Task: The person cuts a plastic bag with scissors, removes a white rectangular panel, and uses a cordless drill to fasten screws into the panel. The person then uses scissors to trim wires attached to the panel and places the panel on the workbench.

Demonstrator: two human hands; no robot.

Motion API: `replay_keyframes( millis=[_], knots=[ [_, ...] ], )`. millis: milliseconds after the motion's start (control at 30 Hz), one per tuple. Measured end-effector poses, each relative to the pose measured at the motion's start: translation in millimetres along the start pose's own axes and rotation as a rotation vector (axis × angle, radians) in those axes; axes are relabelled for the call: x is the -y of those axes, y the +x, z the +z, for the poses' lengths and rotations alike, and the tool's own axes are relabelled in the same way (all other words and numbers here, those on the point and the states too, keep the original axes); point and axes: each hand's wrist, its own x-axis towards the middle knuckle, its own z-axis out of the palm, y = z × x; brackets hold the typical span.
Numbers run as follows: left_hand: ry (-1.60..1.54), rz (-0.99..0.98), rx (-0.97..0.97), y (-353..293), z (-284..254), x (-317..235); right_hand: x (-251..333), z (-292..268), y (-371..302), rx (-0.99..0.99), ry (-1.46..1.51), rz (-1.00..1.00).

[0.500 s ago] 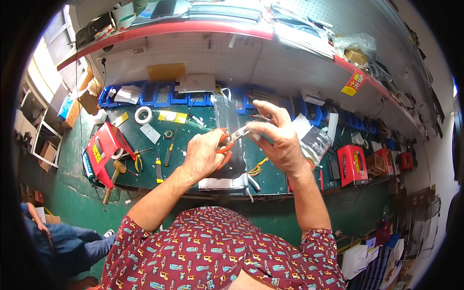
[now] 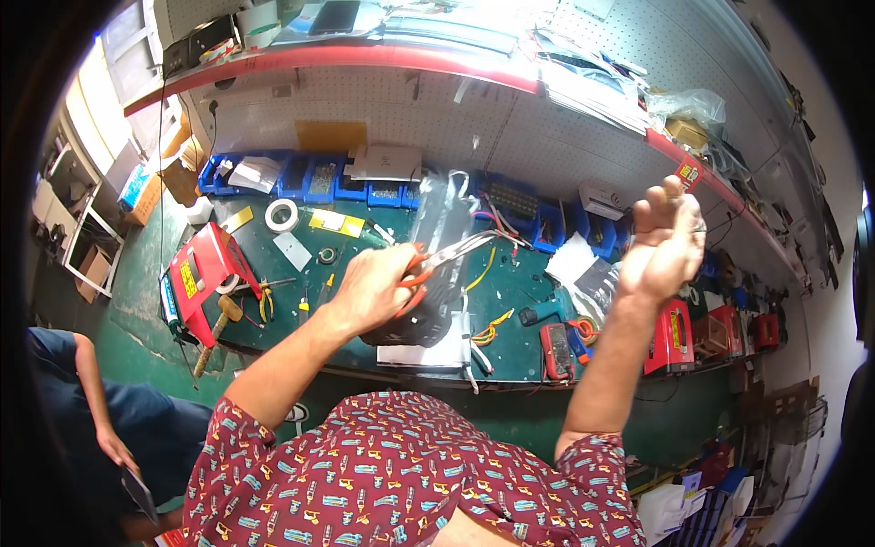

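Observation:
My left hand (image 2: 372, 290) is closed around the grips of orange-handled scissors (image 2: 463, 248). Their slim silver blades point right and stand slightly apart. Thin wires (image 2: 512, 235) show by the tips; I cannot tell whether they touch the blades. Below the scissors, a black and clear plastic bag (image 2: 441, 208) lies on the green bench above white sheets (image 2: 421, 354). Far to the right, my right hand (image 2: 663, 244) is raised over the bench, fingers stretched upward and somewhat blurred, with nothing visible in it.
Blue parts bins (image 2: 319, 179) line the back under a red-edged shelf (image 2: 401, 56). At left are a red metal case (image 2: 202, 283), a mallet (image 2: 217, 333) and a tape roll (image 2: 282, 215). A red multimeter (image 2: 556, 353) lies at right. Another person (image 2: 100, 410) is at lower left.
My right hand has left the scissors' tips and swung up and right. My left hand still holds the scissors, whose blades now show longer. The other person has come further into view.

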Motion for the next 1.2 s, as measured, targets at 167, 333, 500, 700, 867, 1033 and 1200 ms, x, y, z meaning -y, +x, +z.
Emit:
replay_keyframes(
  millis=[167, 333, 500, 700, 867, 1033, 1200],
  knots=[
    [-0.028, -0.009, 0.067, 3, -2, 8, -57, -23, -7, 0.316, -0.258, 0.240],
    [-0.207, 0.046, 0.019, 4, 4, 17, -118, -60, -70, 0.250, -0.048, 0.841],
    [-0.270, 0.028, 0.125, 4, 6, 19, -136, -53, -84, 0.252, 0.213, 0.948],
    [0.027, -0.120, 0.244, 35, -49, 21, -112, -44, -84, 0.331, -0.194, 0.653],
    [0.276, 0.056, 0.241, 71, -83, 3, -99, -46, -81, 0.378, -0.376, 0.487],
    [0.370, 0.074, 0.272, 77, -96, 3, -92, -41, -80, 0.393, -0.388, 0.448],
    [0.345, 0.120, 0.253, 77, -91, 13, -91, -35, -79, 0.443, -0.375, 0.435]
  ],
)
